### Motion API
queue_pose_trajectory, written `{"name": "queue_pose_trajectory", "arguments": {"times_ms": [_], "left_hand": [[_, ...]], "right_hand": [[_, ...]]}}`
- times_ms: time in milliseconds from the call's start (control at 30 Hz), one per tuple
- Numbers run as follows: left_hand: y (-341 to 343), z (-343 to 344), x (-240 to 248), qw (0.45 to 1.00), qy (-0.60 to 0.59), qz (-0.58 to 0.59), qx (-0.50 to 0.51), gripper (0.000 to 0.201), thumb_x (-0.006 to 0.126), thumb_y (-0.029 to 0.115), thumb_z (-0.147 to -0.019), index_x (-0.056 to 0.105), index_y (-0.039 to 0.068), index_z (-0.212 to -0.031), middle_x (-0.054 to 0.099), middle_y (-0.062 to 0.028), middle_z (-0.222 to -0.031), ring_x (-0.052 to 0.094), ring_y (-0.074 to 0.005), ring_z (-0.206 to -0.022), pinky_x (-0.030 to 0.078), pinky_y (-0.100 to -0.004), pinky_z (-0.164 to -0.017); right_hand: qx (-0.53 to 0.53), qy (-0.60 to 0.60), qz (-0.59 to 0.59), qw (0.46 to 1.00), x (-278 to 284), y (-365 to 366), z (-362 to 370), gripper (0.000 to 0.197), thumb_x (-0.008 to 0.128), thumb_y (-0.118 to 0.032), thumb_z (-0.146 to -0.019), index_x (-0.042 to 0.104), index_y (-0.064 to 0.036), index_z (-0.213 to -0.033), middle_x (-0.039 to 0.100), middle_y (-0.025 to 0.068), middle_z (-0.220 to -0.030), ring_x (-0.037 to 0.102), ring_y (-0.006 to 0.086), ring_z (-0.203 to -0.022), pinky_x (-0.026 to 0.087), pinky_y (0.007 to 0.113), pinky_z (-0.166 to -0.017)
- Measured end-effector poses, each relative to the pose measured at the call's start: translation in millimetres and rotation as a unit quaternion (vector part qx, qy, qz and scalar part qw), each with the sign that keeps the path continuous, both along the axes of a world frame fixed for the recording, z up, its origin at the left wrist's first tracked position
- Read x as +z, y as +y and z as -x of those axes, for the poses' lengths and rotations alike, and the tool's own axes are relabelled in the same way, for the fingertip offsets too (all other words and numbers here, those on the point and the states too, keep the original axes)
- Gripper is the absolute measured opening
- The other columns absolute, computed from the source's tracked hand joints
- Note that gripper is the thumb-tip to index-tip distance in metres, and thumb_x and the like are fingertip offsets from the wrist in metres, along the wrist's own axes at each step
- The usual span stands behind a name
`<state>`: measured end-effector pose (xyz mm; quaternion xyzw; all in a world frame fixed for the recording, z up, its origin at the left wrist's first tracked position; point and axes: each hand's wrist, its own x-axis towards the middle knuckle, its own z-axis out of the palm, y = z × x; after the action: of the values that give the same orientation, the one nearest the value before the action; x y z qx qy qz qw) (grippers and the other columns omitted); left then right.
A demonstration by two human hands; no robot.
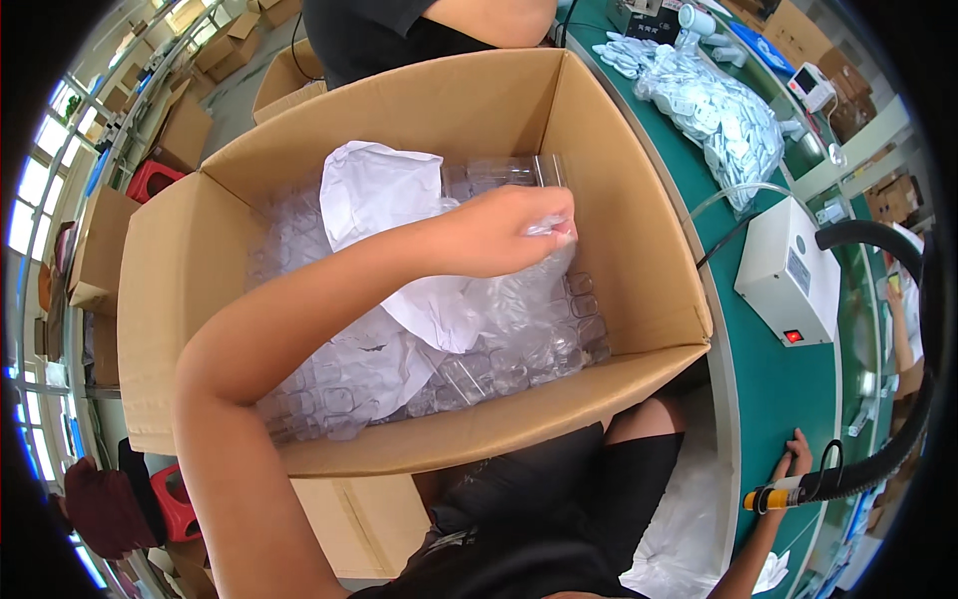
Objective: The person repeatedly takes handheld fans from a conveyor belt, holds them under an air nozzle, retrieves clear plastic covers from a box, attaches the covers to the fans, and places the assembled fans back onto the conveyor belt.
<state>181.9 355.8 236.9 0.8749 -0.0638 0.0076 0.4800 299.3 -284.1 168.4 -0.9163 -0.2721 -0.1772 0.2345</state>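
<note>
Film [524, 302] is pinched in the closed left hand [524, 230], best moved gently over the clear pieces [584, 307] beneath, the loosely open right hand [795, 456] seemingly empty

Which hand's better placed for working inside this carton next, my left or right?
Probably your left: the left hand is over the carton, its fingers closed on clear plastic, while the right hand is outside, at the green table.
</note>
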Motion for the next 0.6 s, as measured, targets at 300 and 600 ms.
{"name": "queue_pose_trajectory", "arguments": {"times_ms": [300, 600], "left_hand": [[9, 5, -3, 0.989, -0.093, -0.114, 0.003, 0.009, 0.071, 0.004, -0.080, 0.062, 0.003, -0.083, 0.061, -0.0091, -0.086, 0.061, -0.0258, -0.083, 0.048, -0.0345, -0.073], [35, 21, 32, 0.989, 0.103, 0.051, 0.096, 0.013, 0.056, 0.022, -0.097, 0.057, 0.010, -0.098, 0.060, 0.0003, -0.093, 0.057, -0.0109, -0.083, 0.048, -0.0285, -0.071]], "right_hand": [[-0.045, -0.003, 0.015, 0.999, 8, 16, 5, 0.020, 0.048, 0.011, -0.083, 0.057, 0.0003, -0.096, 0.064, 0.0198, -0.119, 0.061, 0.0318, -0.110, 0.045, 0.040, -0.099], [-0.039, -0.001, 0.013, 0.999, -10, -14, -4, 0.018, 0.047, 0.012, -0.085, 0.055, 0.0009, -0.096, 0.064, 0.0197, -0.119, 0.061, 0.0315, -0.109, 0.046, 0.039, -0.098]]}}
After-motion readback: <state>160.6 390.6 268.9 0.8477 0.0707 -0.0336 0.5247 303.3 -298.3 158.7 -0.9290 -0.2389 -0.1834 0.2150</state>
